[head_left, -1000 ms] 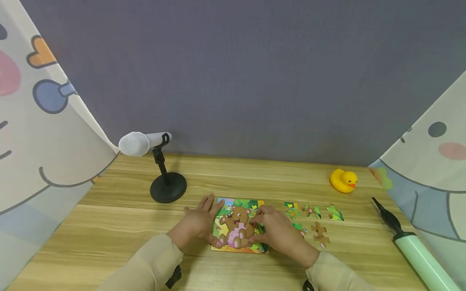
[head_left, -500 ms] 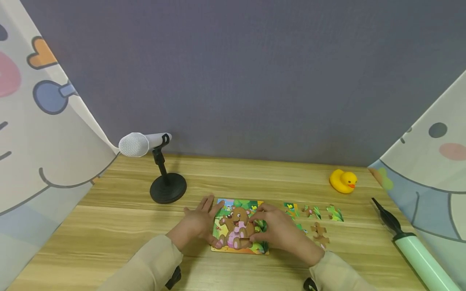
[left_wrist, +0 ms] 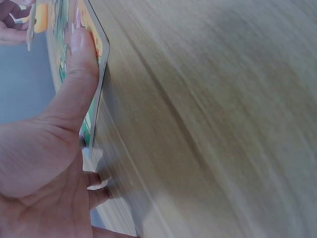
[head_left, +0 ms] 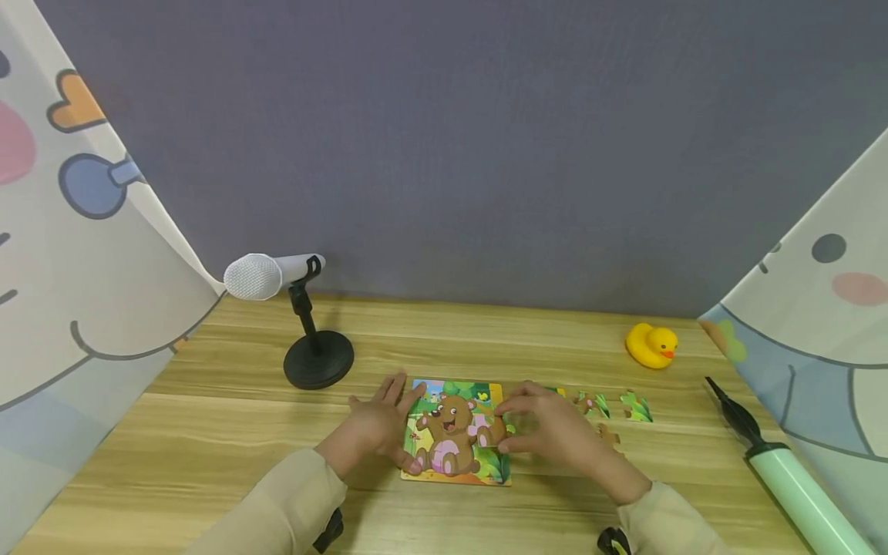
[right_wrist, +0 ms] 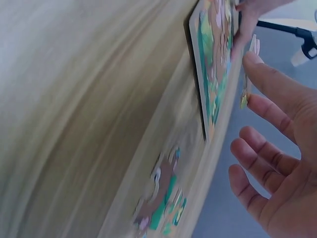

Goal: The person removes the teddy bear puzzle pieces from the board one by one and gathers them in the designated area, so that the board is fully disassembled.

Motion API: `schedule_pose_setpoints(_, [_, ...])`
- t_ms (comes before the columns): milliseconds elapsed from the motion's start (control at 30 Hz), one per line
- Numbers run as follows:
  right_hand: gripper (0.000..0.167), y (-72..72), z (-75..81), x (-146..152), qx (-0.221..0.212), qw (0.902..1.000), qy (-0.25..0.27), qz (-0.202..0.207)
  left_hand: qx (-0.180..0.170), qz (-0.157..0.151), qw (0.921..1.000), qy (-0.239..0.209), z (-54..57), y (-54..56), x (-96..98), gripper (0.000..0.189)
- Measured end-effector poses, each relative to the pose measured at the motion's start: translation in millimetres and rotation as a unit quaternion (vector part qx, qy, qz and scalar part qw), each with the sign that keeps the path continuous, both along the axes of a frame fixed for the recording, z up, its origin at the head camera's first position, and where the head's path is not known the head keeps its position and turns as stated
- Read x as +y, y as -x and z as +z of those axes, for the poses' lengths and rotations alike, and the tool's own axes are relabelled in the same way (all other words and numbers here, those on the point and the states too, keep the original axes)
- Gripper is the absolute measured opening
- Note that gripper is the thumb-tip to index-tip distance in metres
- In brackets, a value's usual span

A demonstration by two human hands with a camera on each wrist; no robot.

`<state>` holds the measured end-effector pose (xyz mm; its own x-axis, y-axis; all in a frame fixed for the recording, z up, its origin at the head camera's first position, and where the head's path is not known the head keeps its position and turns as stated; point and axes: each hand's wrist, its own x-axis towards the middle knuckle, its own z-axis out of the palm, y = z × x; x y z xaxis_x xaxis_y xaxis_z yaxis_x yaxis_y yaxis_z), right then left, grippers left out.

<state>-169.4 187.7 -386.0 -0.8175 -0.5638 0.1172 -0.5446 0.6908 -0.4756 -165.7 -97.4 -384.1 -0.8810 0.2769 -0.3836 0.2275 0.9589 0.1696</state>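
A puzzle board with a smiling bear picture lies on the wooden table. My left hand rests along its left side, fingers spread, with the thumb on the near left corner. Above the board's right side, my right hand pinches a brown and pink puzzle piece between thumb and fingertips. The right wrist view shows that piece edge-on, raised clear of the board, while the other fingers stay loosely bent. Several loose pieces lie right of the board, some partly hidden by my right hand and forearm.
A white microphone on a black stand is at the back left. A yellow rubber duck sits at the back right. Along the right side lies a pale green hand pump. A grey panel rises behind the table.
My right hand has drawn to the right with the puzzle piece, off the bear's belly, uncovering the printed bear. It now covers more of the loose pieces. My left hand has stayed on the board.
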Motion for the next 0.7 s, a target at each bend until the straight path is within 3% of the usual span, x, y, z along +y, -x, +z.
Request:
schedule_pose_setpoints(167, [0.042, 0.7, 4.3, 14.3, -0.034, 0.9991, 0.02, -0.015, 0.002, -0.001, 1.0, -0.003, -0.4, -0.2, -0.4, 0.124])
schedule_pose_setpoints(400, [0.042, 0.8, 9.3, 37.3, -0.045, 0.9983, 0.035, -0.014, 0.007, -0.001, 0.9999, -0.011, -0.9, -1.3, -1.3, 0.123])
schedule_pose_setpoints(700, [0.046, -4.5, 15.6, 68.3, -0.063, 0.9968, 0.018, -0.045, 0.011, -0.005, 0.9998, -0.016, -1.9, -1.5, -1.1, 0.123])
